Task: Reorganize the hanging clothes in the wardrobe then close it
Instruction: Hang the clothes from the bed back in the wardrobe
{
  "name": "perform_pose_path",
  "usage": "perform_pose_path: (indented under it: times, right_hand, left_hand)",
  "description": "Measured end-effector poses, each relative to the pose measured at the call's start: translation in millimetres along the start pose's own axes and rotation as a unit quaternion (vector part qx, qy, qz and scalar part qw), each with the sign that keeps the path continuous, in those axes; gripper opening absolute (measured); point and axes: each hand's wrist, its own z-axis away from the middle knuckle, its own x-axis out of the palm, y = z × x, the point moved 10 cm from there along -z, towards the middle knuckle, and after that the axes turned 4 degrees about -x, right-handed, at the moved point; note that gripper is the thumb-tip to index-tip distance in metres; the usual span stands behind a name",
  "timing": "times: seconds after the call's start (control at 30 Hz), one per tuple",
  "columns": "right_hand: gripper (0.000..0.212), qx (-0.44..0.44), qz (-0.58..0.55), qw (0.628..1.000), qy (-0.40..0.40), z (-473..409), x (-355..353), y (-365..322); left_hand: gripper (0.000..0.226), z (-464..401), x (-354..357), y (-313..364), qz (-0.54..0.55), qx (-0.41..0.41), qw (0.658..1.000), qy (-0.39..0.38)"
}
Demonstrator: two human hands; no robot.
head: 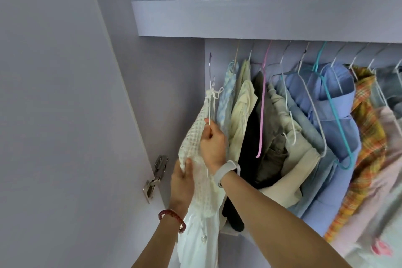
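Cream knit top at rail's left end, beside wardrobe wall: right hand pinches its white hanger; left hand pinches its edge.

Wardrobe door: smooth matt lilac panel. Hinge: bright polished metal. Cream top: open waffle-knit cloth, rough. Pink hanger and teal hanger: thin, smooth coated. Blue shirt: smooth woven cloth. Plaid shirt: woven check.
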Motion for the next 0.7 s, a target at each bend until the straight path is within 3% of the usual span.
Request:
perform_pose_path:
  times: [0.1,0.2,0.3,0.43,0.57,0.7]
  right_hand:
    - [0.025,-0.009,0.033,0.994,0.103,-12,-41,16]
    - [0.033,-0.042,0.073,0.987,0.136,-17,-79,34]
    - [0.032,-0.063,0.131,0.981,0.125,-21,-93,45]
    - [0.030,-0.111,0.204,0.972,0.033,-17,-56,36]
    - [0.027,-0.038,0.177,0.983,0.027,-33,-38,32]
    - [0.034,-0.060,0.171,0.983,0.017,-52,-29,16]
  left_hand:
    - [0.018,-21,15,10,-0.013,0.015,1.000,-0.002]
    - [0.017,-45,23,9,0.006,0.004,1.000,0.026]
    - [0.021,-66,27,12,0.042,-0.010,0.997,0.059]
    - [0.021,-94,27,32,0.048,0.004,0.995,0.088]
    - [0.030,-128,27,63,0.061,0.031,0.991,0.115]
    - [0.023,-145,49,110,0.076,0.095,0.989,0.086]
